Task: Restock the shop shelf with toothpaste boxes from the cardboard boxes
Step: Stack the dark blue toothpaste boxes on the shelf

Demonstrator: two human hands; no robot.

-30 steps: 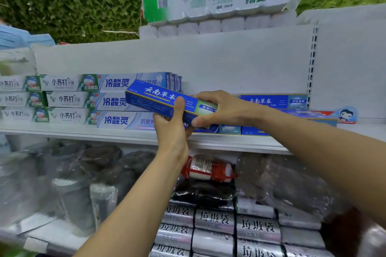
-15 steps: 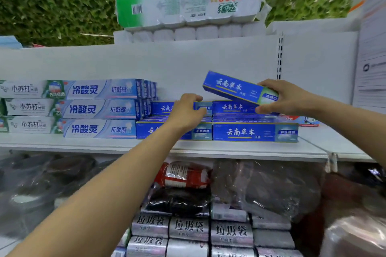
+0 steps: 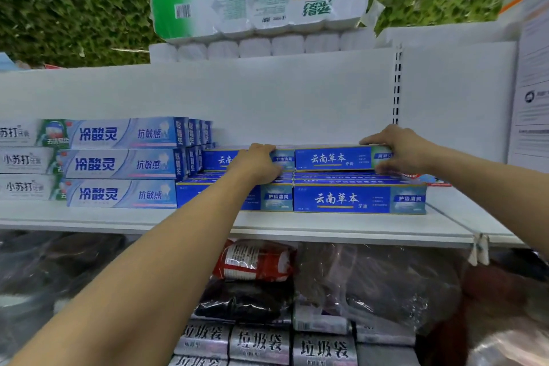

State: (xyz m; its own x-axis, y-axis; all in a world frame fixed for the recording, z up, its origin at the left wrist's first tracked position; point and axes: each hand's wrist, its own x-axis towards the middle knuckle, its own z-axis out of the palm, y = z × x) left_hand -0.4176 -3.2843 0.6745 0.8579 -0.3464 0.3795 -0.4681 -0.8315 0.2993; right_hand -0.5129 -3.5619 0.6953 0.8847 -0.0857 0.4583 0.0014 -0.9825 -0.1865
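A dark blue toothpaste box (image 3: 335,158) lies flat on the second layer of blue boxes, at the right of the white shelf (image 3: 297,224). My right hand (image 3: 396,148) grips its right end, fingers over the top and thumb underneath. My left hand (image 3: 258,162) grips the neighbouring blue box (image 3: 219,159) on the left of that layer. Below them a front row of blue boxes (image 3: 356,198) stands on the shelf. No cardboard box is in view.
Pale blue and white toothpaste boxes (image 3: 118,163) are stacked three high at the left. A pack of toilet rolls (image 3: 261,0) sits on top of the shelf unit. Bagged goods and silver bin-bag rolls (image 3: 261,342) fill the lower shelf. A slotted upright (image 3: 396,89) stands at right.
My right hand has carried the blue box from in front of me to the right and lowered it flat onto the stack. My left hand let go of it and moved to the neighbouring box.
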